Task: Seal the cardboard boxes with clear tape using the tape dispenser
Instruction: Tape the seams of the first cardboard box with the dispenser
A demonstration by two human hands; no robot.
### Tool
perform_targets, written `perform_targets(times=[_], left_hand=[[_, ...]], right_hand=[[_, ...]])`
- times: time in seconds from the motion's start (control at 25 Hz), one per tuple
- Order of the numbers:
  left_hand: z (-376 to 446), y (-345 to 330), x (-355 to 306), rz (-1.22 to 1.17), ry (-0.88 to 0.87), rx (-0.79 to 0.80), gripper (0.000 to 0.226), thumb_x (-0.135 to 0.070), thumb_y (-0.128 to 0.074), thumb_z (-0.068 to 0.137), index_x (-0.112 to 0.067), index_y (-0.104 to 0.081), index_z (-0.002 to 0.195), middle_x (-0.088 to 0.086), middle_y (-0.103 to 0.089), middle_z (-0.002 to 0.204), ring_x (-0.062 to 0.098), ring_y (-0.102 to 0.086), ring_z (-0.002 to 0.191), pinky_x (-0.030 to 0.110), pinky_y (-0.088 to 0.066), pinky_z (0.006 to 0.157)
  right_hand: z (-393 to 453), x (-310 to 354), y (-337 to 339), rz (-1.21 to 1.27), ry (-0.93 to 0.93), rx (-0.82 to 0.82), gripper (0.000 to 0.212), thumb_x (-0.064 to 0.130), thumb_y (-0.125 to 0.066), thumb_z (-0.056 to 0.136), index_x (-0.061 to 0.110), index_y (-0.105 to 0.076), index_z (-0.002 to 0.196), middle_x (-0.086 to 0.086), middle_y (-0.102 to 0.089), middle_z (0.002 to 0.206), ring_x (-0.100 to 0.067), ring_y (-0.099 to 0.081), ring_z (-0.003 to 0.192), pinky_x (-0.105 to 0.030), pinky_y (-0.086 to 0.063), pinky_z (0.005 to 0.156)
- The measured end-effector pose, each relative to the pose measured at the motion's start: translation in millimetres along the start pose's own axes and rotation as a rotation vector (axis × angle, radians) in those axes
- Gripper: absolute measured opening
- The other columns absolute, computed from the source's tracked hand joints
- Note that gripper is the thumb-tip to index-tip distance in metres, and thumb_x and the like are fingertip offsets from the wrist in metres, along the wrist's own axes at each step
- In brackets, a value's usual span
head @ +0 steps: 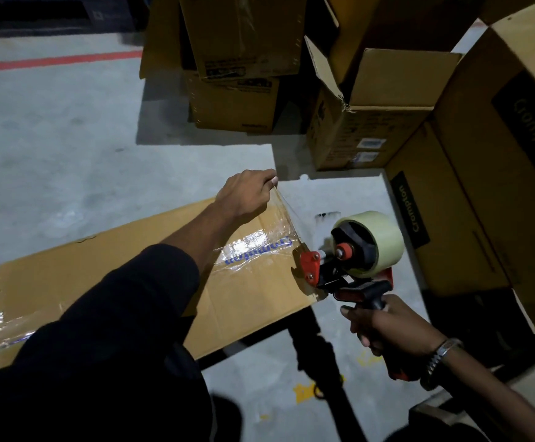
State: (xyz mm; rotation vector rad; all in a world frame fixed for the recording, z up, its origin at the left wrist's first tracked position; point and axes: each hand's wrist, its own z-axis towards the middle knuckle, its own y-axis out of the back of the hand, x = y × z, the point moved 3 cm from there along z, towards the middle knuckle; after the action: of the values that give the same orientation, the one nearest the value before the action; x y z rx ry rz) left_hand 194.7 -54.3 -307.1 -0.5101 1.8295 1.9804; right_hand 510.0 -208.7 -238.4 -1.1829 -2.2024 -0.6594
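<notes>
A long flat cardboard box lies across the floor in front of me, with shiny clear tape on its left end and over the blue print near its right end. My right hand grips the handle of a red and black tape dispenser that carries a pale roll, its red front end at the box's right edge. A strip of clear tape stretches from the dispenser up to my left hand, which pinches its free end above the box's far right corner.
Several brown cardboard boxes are stacked at the back and along the right, one with open flaps. A red line runs across the grey concrete floor at the far left. A dark frame stands under the box near my legs.
</notes>
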Motion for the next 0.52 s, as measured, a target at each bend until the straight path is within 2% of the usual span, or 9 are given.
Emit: perform_targets(times=[0.12, 0.2, 0.32, 0.36, 0.44, 0.48, 0.52], left_hand=[[-0.1, 1.5, -0.6, 0.026, -0.003, -0.012, 0.033, -0.041, -0.035, 0.112, -0.025, -0.063, 0.107, -0.005, -0.064, 0.098, 0.015, -0.058, 0.085, 0.025, -0.032, 0.063], [-2.4, 1.8, -2.3, 0.055, -0.008, -0.004, 0.038, -0.047, -0.033, 0.110, -0.025, -0.065, 0.114, -0.003, -0.065, 0.108, 0.019, -0.061, 0.093, 0.029, -0.036, 0.072], [-5.5, -2.3, -7.3, 0.164, -0.018, 0.090, 0.053, -0.066, -0.031, 0.104, -0.029, -0.067, 0.117, 0.004, -0.056, 0.144, 0.026, -0.056, 0.125, 0.042, -0.046, 0.091], [-7.2, -2.7, -9.9, 0.203, -0.043, 0.101, 0.055, -0.068, -0.031, 0.103, -0.030, -0.070, 0.115, 0.006, -0.049, 0.155, 0.029, -0.047, 0.139, 0.049, -0.043, 0.104], [-12.7, -2.7, -18.5, 0.305, -0.194, 0.059, 0.055, -0.063, -0.031, 0.104, -0.032, -0.076, 0.109, 0.009, -0.040, 0.165, 0.031, -0.026, 0.155, 0.059, -0.020, 0.125], [-15.8, -4.1, -25.2, 0.357, -0.293, 0.060, 0.056, -0.061, -0.030, 0.105, -0.032, -0.078, 0.106, 0.008, -0.044, 0.163, 0.030, -0.024, 0.157, 0.061, -0.009, 0.128], [-19.2, -7.6, -33.4, 0.379, -0.389, 0.105, 0.058, -0.058, -0.028, 0.105, -0.031, -0.080, 0.105, 0.007, -0.053, 0.155, 0.029, -0.030, 0.155, 0.060, -0.004, 0.129]], right_hand=[[5.1, -0.9, -6.9, 0.036, -0.009, -0.038, 0.024, 0.014, -0.066, 0.099, 0.027, -0.072, 0.117, -0.015, -0.056, 0.068, -0.019, -0.042, 0.053, -0.029, -0.031, 0.049], [7.4, -2.3, -13.3, 0.026, 0.002, -0.065, 0.026, 0.009, -0.063, 0.099, 0.026, -0.071, 0.118, -0.012, -0.054, 0.064, -0.017, -0.044, 0.049, -0.027, -0.029, 0.047], [6.6, -4.6, -20.6, 0.000, 0.018, -0.103, 0.035, 0.000, -0.056, 0.097, 0.024, -0.071, 0.117, -0.023, -0.057, 0.068, -0.013, -0.045, 0.043, -0.025, -0.028, 0.043], [6.2, -5.6, -21.0, -0.006, 0.014, -0.112, 0.037, -0.001, -0.055, 0.095, 0.022, -0.071, 0.119, -0.029, -0.060, 0.074, -0.015, -0.047, 0.045, -0.025, -0.027, 0.042], [7.2, -4.4, -19.7, -0.005, 0.000, -0.116, 0.039, 0.000, -0.053, 0.094, 0.024, -0.071, 0.120, -0.028, -0.062, 0.081, -0.018, -0.049, 0.050, -0.025, -0.027, 0.042], [7.7, -3.2, -19.2, -0.004, -0.006, -0.115, 0.040, 0.000, -0.053, 0.094, 0.026, -0.072, 0.119, -0.024, -0.061, 0.080, -0.017, -0.049, 0.049, -0.025, -0.027, 0.042], [7.7, -1.8, -18.9, -0.004, -0.008, -0.112, 0.040, 0.001, -0.053, 0.095, 0.027, -0.072, 0.118, -0.021, -0.060, 0.079, -0.015, -0.047, 0.047, -0.025, -0.028, 0.042]])
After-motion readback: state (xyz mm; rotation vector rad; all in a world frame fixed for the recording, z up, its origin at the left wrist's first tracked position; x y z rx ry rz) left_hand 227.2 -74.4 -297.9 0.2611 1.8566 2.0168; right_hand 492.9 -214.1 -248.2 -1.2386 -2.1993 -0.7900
